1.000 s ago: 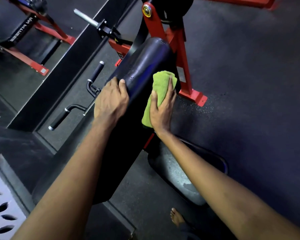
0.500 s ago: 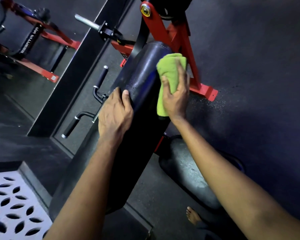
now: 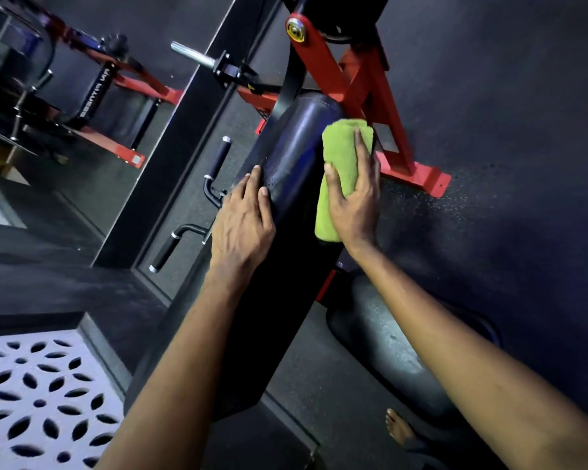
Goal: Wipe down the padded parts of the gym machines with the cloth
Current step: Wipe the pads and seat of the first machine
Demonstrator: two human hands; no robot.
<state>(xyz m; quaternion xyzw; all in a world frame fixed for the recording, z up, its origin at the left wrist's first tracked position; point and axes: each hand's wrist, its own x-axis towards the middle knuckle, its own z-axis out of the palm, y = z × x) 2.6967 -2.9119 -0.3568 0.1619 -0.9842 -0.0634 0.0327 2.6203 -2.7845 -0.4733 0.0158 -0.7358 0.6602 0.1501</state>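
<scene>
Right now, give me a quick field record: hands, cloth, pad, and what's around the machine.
left hand: flat on the left side of the long black pad
right hand: pressing the folded green cloth on the pad's right side, near its upper end
pad surface: small specks, maybe droplets, near the left hand
red frame: behind the pad's upper end
lower pad: below right, untouched
handles: left of the pad

The dark, speckled rubber floor carries the machine's red frame foot. 1 bare foot stands on it too — toes spread.
</scene>
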